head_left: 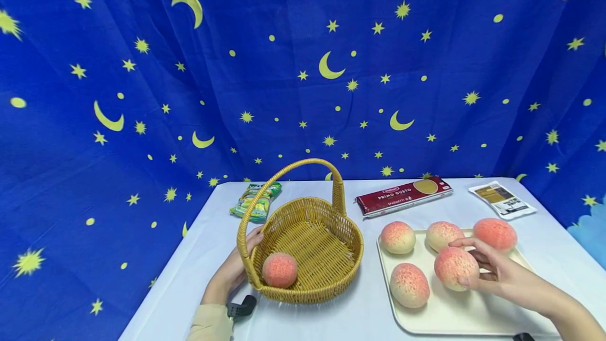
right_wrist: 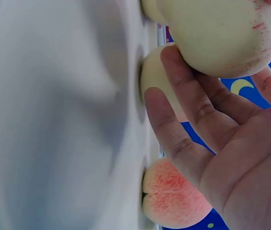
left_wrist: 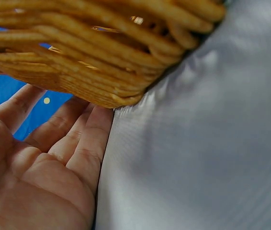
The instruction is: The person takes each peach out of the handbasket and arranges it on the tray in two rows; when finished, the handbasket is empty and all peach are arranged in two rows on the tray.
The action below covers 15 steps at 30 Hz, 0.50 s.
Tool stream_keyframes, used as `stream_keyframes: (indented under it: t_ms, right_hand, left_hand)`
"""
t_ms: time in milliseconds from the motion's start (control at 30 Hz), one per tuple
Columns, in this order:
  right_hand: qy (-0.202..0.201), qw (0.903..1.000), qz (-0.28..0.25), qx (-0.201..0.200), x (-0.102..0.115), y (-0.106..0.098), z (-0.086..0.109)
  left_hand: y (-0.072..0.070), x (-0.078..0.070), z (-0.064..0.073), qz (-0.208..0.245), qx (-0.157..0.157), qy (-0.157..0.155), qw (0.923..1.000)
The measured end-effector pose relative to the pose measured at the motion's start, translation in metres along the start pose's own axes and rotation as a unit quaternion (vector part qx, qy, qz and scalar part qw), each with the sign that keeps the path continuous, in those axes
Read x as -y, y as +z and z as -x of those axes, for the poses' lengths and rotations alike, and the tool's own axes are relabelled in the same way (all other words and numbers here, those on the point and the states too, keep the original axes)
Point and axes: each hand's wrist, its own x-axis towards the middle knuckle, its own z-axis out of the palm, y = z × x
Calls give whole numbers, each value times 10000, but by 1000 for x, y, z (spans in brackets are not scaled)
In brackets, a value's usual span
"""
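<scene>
A yellow-brown wicker basket (head_left: 352, 257) with a tall handle stands left of centre, with one pink peach (head_left: 280, 270) inside near its front left. My left hand (head_left: 235, 266) is at the basket's left side; in the left wrist view its extended fingers (left_wrist: 85, 148) touch the woven wall (left_wrist: 78, 62). Over the cream tray (head_left: 445, 320), my right hand (head_left: 506, 278) grips a pink-and-cream peach (head_left: 454, 267) between thumb and fingers. The right wrist view shows this peach (right_wrist: 221, 38) held off the tray surface. Several other peaches, one of them a redder peach (head_left: 495, 234), lie on the tray.
Behind the basket lies a green snack bag (head_left: 258, 202). A red spaghetti pack (head_left: 402, 197) and a white-and-brown pouch (head_left: 503, 200) lie at the back of the white-covered table (head_left: 331, 325). A blue star-and-moon curtain (head_left: 284, 93) hangs behind.
</scene>
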Motion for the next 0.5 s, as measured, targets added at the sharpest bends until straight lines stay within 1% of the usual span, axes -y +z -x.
stream_keyframes:
  t_ms: [67, 133, 300, 500]
  right_hand:
    - [-201, 9997, -82, 98, -5, 0, 3]
    - [-292, 9993, -171, 166, -9, 1, 5]
    - [-399, 9981, -328, 333, -14, 2, 10]
    - [-444, 9951, -656, 598, -16, 2, 13]
  left_hand:
    - [0, 0, 0, 46, -13, -40, 10000]
    - [-1, 1, 0, 77, -12, -53, 10000]
    - [0, 0, 1, 77, 11, -55, 10000]
    - [0, -2, 2, 133, 42, -66, 9999]
